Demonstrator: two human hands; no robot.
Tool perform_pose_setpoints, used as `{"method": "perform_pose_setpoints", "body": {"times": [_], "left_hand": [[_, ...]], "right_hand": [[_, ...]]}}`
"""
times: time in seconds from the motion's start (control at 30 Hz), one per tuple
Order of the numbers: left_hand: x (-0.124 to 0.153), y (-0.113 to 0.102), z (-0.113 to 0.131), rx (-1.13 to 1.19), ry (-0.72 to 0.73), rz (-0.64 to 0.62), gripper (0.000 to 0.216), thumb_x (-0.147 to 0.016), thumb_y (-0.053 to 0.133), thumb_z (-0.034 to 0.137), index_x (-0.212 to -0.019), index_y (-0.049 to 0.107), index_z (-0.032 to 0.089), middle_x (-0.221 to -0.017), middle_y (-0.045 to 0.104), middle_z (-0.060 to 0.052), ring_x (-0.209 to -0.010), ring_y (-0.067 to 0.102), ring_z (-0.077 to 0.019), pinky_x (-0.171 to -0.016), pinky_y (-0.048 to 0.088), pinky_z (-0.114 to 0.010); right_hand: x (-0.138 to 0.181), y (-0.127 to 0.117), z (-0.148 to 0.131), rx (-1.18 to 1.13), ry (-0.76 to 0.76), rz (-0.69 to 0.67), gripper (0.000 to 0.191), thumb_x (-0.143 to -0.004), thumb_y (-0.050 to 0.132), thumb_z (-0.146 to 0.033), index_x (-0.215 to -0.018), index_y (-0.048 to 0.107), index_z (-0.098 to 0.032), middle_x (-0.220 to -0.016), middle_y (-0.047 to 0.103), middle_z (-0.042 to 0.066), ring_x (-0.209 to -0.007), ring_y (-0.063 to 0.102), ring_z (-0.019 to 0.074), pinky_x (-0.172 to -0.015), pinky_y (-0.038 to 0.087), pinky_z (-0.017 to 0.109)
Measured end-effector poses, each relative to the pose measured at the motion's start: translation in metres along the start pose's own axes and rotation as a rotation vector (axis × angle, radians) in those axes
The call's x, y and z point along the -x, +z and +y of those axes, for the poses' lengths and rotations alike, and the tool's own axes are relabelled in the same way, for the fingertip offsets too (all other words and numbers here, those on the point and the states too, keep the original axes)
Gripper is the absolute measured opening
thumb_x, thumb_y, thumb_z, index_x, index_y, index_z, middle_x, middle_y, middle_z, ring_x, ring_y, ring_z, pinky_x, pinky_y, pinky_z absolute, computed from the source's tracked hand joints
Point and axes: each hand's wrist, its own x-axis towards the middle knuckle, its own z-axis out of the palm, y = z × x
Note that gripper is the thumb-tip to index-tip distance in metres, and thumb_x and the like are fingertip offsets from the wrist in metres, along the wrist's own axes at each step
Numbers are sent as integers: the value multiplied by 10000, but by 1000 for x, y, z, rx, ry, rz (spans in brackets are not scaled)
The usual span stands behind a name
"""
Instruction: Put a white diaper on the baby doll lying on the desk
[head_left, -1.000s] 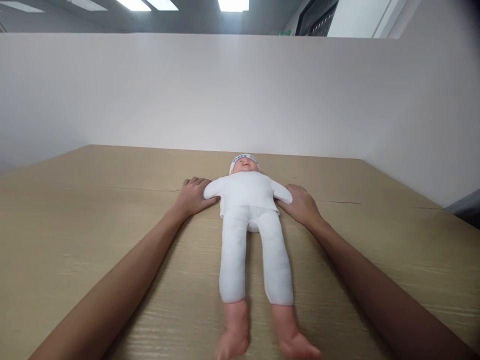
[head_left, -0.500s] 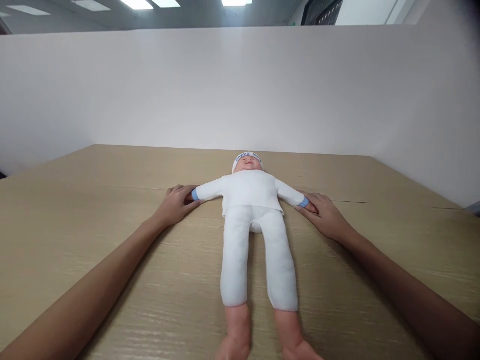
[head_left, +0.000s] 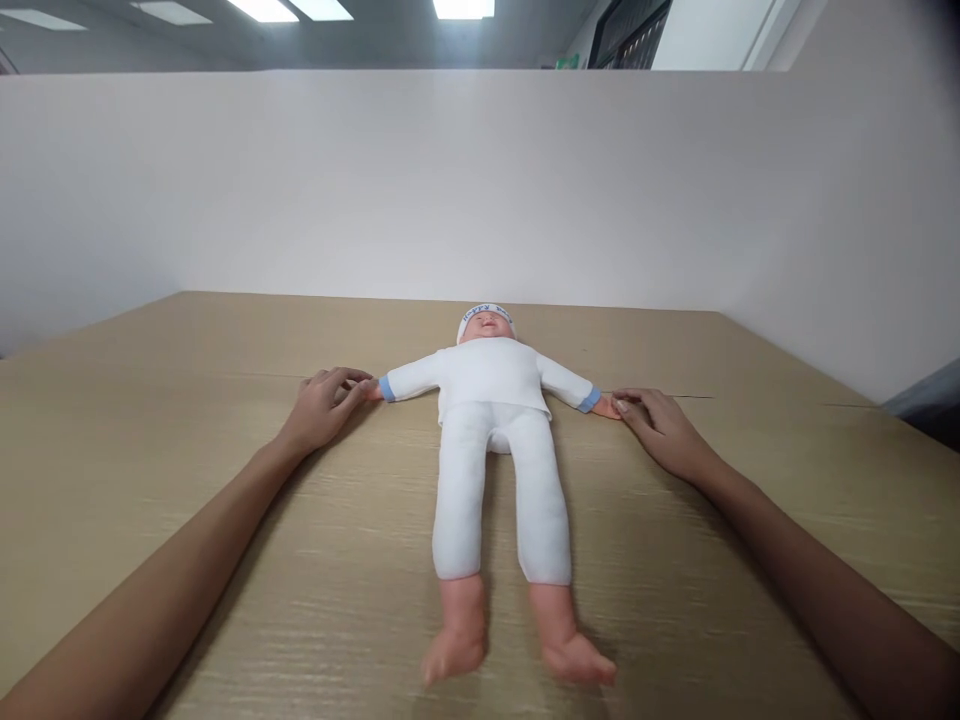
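Note:
A baby doll (head_left: pixel 491 400) in a white suit with blue cuffs and a white cap lies on its back on the wooden table (head_left: pixel 225 350), arms spread out to both sides, bare feet toward me. My left hand (head_left: pixel 324 407) rests on the table at the doll's outstretched hand, its loosely spread fingertips touching it. On the other side my right hand (head_left: pixel 661 428) lies low on the table, fingertips against the doll's other hand. Neither hand is wrapped round anything.
A white partition wall (head_left: pixel 480 190) stands along the table's far edge and runs down the right side. Ceiling lights show above it. A seam crosses the tabletop behind the doll's arms.
Both hands have slid outward along the doll's arms, from its shoulders to its hands. The doll's arms are now stretched straight out and the blue cuffs show.

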Motion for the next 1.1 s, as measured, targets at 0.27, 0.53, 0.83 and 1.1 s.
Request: {"method": "perform_pose_setpoints", "body": {"times": [0.27,0.53,0.83,1.1], "left_hand": [[-5,6,-7,-43,3,-32,538,-1034,442,675,-1012,760,242,-1065,799,-77,-990,685,-290,-945,484,-441],[-4,4,-7,-5,-1,-68,573,-1045,399,649,-1128,762,214,-1128,792,-127,-1015,673,-303,-989,495,-464],[24,-1,11,19,-26,17,508,-1065,425,572,-1271,685,187,-1314,729,-148,-1162,654,-315,-1089,471,-505],[113,-39,132,296,-238,325,510,-1068,422,556,-1480,528,274,-1517,615,-126,-1292,632,-323,-1119,532,-560]], "right_hand": [[-4,4,12,-13,-36,15,428,-1016,545,-606,-1150,717,-238,-1205,760,139,-1172,670,363,-1060,486,568],[-5,5,11,-55,-34,19,411,-1028,514,-568,-1130,733,-236,-1187,770,127,-1167,673,336,-1077,477,546],[17,-4,-21,-154,12,191,356,-980,565,-529,-1074,722,-223,-1147,765,152,-1121,679,353,-1066,504,595],[134,-39,-135,-447,151,457,317,-1038,530,-545,-1195,682,-316,-1129,766,142,-1147,725,358,-1059,569,605]]}}
